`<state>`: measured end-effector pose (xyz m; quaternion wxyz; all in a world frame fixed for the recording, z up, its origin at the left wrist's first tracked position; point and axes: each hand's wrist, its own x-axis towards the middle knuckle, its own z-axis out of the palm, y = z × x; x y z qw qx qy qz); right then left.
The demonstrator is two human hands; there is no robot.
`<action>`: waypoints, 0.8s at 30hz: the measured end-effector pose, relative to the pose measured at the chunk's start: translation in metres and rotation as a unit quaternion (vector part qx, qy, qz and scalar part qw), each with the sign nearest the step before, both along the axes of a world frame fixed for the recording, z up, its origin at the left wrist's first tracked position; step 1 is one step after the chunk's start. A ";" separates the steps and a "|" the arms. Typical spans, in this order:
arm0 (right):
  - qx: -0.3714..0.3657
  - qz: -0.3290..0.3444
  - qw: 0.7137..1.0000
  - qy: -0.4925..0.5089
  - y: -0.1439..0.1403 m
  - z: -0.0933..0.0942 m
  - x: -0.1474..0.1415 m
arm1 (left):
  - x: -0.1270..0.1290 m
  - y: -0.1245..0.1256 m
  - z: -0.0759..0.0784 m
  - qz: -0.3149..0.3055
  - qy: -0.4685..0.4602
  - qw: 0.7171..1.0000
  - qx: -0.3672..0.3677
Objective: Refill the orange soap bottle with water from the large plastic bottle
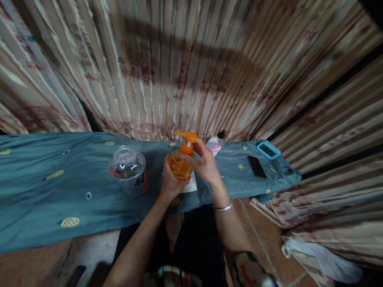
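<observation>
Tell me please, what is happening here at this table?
A person holds an orange pump bottle in both hands above a table covered with teal cloth. The left hand grips the bottle body, and the right hand is at the neck below the pump. A clear plastic jar stands to the left; a black phone lies to the right.

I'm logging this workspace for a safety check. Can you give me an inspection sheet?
Surface: teal cloth over a low table.
Job's things: orange pump bottle, held above a white paper.
Clutter: clear jar, small bottle, black phone, blue-framed device.
Grips: left hand wraps the bottle's body; right hand at its neck.
Cables: nothing seen.
Surroundings: striped curtains; plastic bag on floor.
</observation>
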<state>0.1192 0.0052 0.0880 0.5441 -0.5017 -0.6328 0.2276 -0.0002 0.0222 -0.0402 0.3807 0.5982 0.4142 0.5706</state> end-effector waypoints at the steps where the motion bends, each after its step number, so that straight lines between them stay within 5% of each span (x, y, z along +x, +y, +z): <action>1: 0.002 -0.026 1.000 -0.002 0.000 0.000 -0.001 | 0.000 0.000 0.001 0.002 0.000 1.000 -0.003; 5: 0.002 -0.083 0.996 -0.018 -0.002 -0.002 -0.002 | -0.001 -0.001 0.004 0.006 0.002 1.000 -0.008; 11: -0.005 0.031 0.999 -0.041 -0.006 -0.005 0.005 | -0.001 0.000 0.003 0.007 0.009 1.000 0.004; 18: 0.011 -0.075 0.997 -0.003 0.002 -0.003 -0.003 | -0.001 -0.001 0.003 0.005 0.015 1.000 -0.005; 24: -0.006 0.057 0.998 0.022 0.000 -0.007 0.002 | 0.001 -0.001 0.001 0.021 0.020 1.000 0.012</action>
